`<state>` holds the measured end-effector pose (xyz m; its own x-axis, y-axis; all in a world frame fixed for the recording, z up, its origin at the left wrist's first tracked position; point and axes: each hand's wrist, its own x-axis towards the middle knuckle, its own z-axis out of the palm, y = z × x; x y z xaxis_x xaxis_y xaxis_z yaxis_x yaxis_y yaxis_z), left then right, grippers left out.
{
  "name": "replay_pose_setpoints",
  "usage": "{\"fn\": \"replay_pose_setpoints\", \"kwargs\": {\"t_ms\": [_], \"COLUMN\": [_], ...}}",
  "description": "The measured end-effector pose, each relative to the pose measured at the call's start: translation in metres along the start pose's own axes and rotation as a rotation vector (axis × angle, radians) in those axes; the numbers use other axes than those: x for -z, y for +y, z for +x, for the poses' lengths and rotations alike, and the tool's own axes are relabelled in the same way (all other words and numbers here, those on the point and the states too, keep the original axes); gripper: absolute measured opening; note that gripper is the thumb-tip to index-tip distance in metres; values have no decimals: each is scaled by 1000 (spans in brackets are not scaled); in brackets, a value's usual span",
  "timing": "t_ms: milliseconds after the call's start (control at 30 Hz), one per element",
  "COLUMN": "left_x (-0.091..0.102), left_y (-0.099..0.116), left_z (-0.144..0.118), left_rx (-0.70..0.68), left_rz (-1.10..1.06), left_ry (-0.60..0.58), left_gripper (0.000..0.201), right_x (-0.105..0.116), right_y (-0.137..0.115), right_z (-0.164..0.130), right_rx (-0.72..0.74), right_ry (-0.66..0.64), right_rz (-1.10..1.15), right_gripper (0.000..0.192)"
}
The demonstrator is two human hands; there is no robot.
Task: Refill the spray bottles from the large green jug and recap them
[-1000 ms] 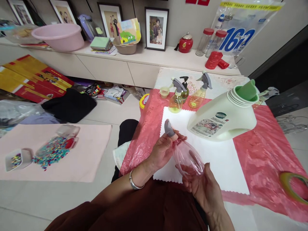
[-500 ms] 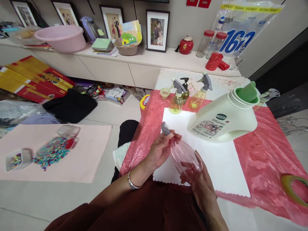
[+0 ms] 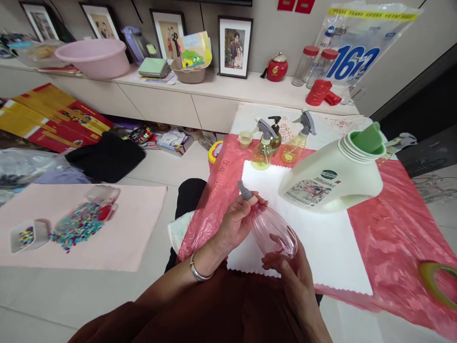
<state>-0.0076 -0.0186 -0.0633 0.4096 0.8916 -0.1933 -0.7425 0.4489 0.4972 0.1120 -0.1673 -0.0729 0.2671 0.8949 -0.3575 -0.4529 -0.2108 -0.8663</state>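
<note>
A clear pink spray bottle (image 3: pixel 269 226) with a grey trigger head (image 3: pixel 245 190) is tilted in front of me. My left hand (image 3: pixel 237 221) is closed round its neck, just under the head. At the base, my right hand (image 3: pixel 294 269) cups the bottle; some of its fingers show through the clear plastic, and the thumb lies nearer me. White scallop-edged paper (image 3: pixel 328 252) lies beneath. Just beyond stands a large cream detergent jug (image 3: pixel 332 176) with a green cap (image 3: pixel 367 138) set in its mouth.
Behind are two yellowish spray bottles (image 3: pixel 262 152) (image 3: pixel 294 147), a dark pump bottle (image 3: pixel 275 138) and a small cup (image 3: pixel 245 138). Red plastic sheeting (image 3: pixel 400 238) covers the table, with a tape roll (image 3: pixel 437 283) at right. Colourful small pieces (image 3: pixel 80 224) lie on a pink mat (image 3: pixel 139 228) at left.
My right hand has shifted its grip at the base, its thumb and fingers moving slightly left and up. The bottle has turned a little; my left hand stays at the neck.
</note>
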Motion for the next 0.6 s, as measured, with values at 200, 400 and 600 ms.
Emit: {"fn": "replay_pose_setpoints", "kwargs": {"t_ms": [200,400,600], "left_x": [-6,-4,-7], "left_y": [8,8,19], "left_z": [-4,-6,4], "left_rx": [57,20,-57], "left_rz": [69,131,206], "left_ry": [-93,-123,-56], "left_gripper": [41,39,39], "right_x": [9,18,28], "right_y": [-3,2,12], "right_z": [8,10,11], "right_rx": [-409,-430,-81], "right_ry": [-225,-255,-76], "right_rz": [284,263,154], "right_gripper": [105,92,61]}}
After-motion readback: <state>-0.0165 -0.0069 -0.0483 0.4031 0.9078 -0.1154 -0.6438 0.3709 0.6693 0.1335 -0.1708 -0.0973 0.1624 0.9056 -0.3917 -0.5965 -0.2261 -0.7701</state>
